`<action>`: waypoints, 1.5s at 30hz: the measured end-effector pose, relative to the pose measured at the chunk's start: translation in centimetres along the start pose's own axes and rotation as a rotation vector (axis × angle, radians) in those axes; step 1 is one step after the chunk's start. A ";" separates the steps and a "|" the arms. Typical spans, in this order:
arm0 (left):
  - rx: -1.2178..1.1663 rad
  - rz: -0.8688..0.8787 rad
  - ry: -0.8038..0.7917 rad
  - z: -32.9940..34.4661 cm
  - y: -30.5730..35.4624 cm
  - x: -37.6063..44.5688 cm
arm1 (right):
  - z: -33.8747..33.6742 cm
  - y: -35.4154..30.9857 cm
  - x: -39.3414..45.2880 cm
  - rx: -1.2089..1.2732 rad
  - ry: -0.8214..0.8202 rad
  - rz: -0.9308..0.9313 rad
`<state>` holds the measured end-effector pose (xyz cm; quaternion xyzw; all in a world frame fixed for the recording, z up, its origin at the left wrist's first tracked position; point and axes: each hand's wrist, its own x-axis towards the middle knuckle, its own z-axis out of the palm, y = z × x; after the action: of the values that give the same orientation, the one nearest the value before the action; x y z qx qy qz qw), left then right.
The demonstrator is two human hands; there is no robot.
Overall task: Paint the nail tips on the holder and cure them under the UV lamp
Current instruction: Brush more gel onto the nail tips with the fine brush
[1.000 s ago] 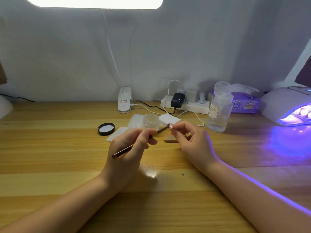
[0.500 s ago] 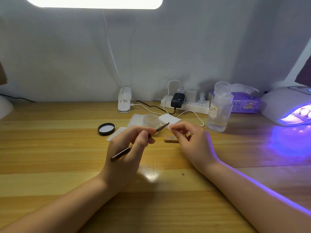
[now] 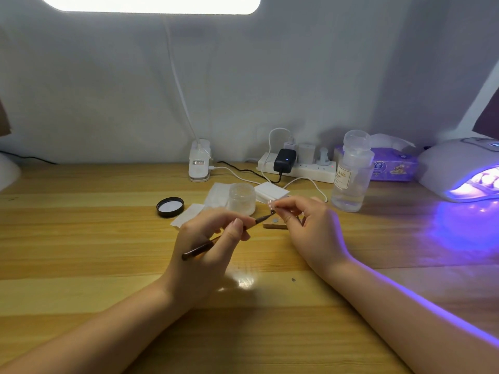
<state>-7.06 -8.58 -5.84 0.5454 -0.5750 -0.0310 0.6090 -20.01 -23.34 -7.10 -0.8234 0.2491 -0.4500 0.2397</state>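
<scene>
Right now the left hand (image 3: 205, 255) is pinching a thin dark brush (image 3: 226, 234) between thumb and fingers, pen-style, its tip angling up toward two o'clock. The right hand (image 3: 310, 233) is pinching a small pale nail tip (image 3: 270, 204) between thumb and forefinger, and the brush tip is meeting it just at the hand's ten o'clock edge. Whether the bristles are actually touching the tip is too fine to tell. Under the right fingers a small wooden holder (image 3: 274, 225) is lying flat on the wooden table (image 3: 81, 238), partly hidden.

At eleven o'clock from the hands an open clear jar (image 3: 242, 198) is standing on white wipes (image 3: 216, 197), with its black lid (image 3: 170, 207) lying further toward nine o'clock. The UV lamp (image 3: 459, 168) is glowing violet at about two o'clock, well apart from the hands, beside a clear liquid bottle (image 3: 351, 176).

The nail tip is looking very light, thin and probably slick, so it is likely flexing or slipping if squeezed hard. Holding it by its side edges or its unpainted base seems wisest, keeping fingertips off the wet face. The brush is stiff and light; gripping it close to the bristles, as it is being held, should be giving steadier strokes.
</scene>
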 end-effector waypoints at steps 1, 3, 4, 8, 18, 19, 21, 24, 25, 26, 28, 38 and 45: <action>-0.004 0.002 0.006 0.0 0.0 0.0 | 0.0 0.0 0.0 -0.003 0.003 -0.002; 0.049 0.032 0.022 0.0 -0.1 0.0 | 0.0 -0.1 0.0 -0.019 0.012 -0.016; 0.098 0.057 0.025 0.0 -0.1 0.1 | 0.0 -0.1 0.0 -0.032 0.015 -0.026; 0.196 0.106 0.013 0.0 -0.2 0.2 | 0.1 -0.2 0.0 -0.081 0.026 -0.049; 0.189 0.125 -0.048 -0.1 -0.1 0.0 | 0.3 0.1 -0.1 -0.127 0.042 -0.072; 0.190 0.122 -0.054 -0.1 -0.1 0.1 | 0.3 0.1 -0.1 -0.132 0.034 -0.071; 0.197 0.120 -0.064 -0.1 -0.1 0.1 | 0.3 0.2 -0.1 -0.137 0.021 -0.070; 0.211 0.126 -0.068 -0.1 0.0 0.1 | 0.3 0.2 -0.1 -0.137 0.017 -0.066; 0.219 0.126 -0.068 -0.1 0.0 0.1 | 0.3 0.2 -0.1 -0.139 0.014 -0.063; 0.226 0.121 -0.069 -0.1 -0.1 0.1 | 0.3 0.2 -0.1 -0.141 0.010 -0.060; 0.239 0.116 -0.065 0.0 -0.1 0.0 | 0.3 0.2 -0.1 -0.145 0.002 -0.056; 0.124 0.061 0.024 0.2 0.0 0.0 | 0.2 0.0 0.0 -0.124 -0.017 -0.049; 0.021 -0.005 0.017 0.1 -0.1 -0.1 | 0.1 0.0 -0.1 -0.053 -0.018 0.007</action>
<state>-7.06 -8.63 -5.97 0.5536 -0.5686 -0.0217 0.6081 -19.97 -23.29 -7.22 -0.8327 0.2614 -0.4348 0.2218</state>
